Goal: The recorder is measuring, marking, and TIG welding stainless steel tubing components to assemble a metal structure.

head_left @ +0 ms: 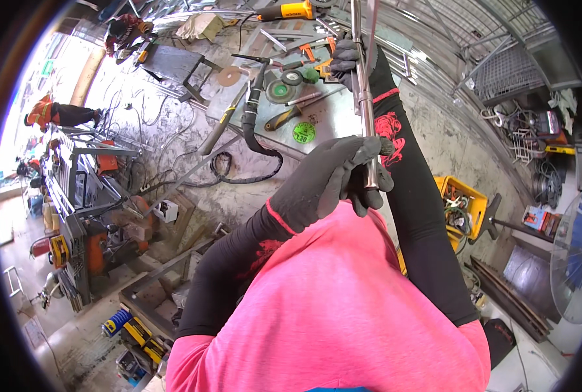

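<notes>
Gripping a shiny metal tube (366,121) near its low end, left hand (333,173) fingers curled shut around it. Higher up, right hand (345,64) behind the tube, partly hidden by it, hard to tell how tight. Nearby, on a metal table (331,116), a green disc (279,91) and black hose (249,121).

Free: tabletop strip (335,112) left of metal tube (367,110), upper centre; pale floor (459,134), right of centre | Obstructed: black cable (250,119), grinding disc (279,91), upper left of centre; yellow crate (480,209), right of centre
</notes>
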`<state>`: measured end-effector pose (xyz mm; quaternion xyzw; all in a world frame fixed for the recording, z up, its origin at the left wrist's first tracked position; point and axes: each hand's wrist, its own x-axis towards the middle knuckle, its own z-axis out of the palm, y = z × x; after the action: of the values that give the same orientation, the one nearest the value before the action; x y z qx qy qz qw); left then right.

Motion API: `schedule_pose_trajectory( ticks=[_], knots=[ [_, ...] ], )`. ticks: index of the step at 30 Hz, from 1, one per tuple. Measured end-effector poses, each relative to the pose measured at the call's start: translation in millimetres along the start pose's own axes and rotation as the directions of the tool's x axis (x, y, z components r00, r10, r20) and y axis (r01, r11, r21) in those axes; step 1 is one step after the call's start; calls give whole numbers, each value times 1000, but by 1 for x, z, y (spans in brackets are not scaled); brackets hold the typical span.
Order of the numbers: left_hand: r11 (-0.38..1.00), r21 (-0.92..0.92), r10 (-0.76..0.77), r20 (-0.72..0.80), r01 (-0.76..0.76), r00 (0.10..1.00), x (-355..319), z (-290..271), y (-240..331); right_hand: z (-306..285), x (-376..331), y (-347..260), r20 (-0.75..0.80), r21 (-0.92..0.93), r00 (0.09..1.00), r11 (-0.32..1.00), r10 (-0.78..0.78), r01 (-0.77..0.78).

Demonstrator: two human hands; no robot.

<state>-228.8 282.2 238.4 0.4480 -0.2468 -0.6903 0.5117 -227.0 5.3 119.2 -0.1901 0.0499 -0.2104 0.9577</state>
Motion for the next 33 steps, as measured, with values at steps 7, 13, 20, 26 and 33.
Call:
schedule_pose_trajectory(
  ticks=[7, 13, 20, 26, 33],
  knots=[
    [977, 29, 214, -55, -212, 975, -3, 12, 18, -3, 16, -21, 126, 52, 982, 987, 143, -151],
    [987, 12, 158, -94, -158, 983, -8, 9, 18, 5, 24, -5, 24, 56, 993, 991, 117, -118],
    [941, -314, 90, -122, -124, 989, -4, 10, 18, -5, 30, -1, 196, 209, 946, 932, 258, -297],
    [912, -400, 58, -92, -90, 994, -4, 16, 29, -9, 30, 0, 237, 173, 930, 929, 282, -326],
    [895, -428, 92, -96, -125, 991, -2, 16, 30, -5, 30, 7, 176, 143, 945, 942, 277, -303]
  ],
)
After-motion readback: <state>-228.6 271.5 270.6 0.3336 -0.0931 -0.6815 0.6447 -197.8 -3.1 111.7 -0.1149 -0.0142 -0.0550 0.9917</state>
